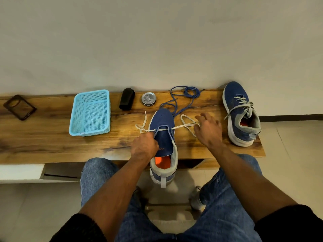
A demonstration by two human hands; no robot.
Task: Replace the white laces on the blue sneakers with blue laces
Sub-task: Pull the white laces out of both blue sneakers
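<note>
A blue sneaker [163,130] lies toe-away at the wooden bench's [52,137] front edge, its heel hanging over. A white lace [185,125] runs through only its lowest eyelets, with loose ends on both sides. My left hand [145,146] grips the sneaker's left side by the tongue. My right hand [208,130] pinches the white lace's right end, just right of the shoe. Blue laces [185,95] lie tangled on the bench behind the shoe. A second blue sneaker [242,114], tied with white laces, sits at the bench's right end.
A light blue plastic basket [90,113] stands left of the shoe. A black cylinder [127,98] and a round metal tin [149,99] sit near the back edge. A dark phone case [19,107] lies far left. The wall is right behind the bench.
</note>
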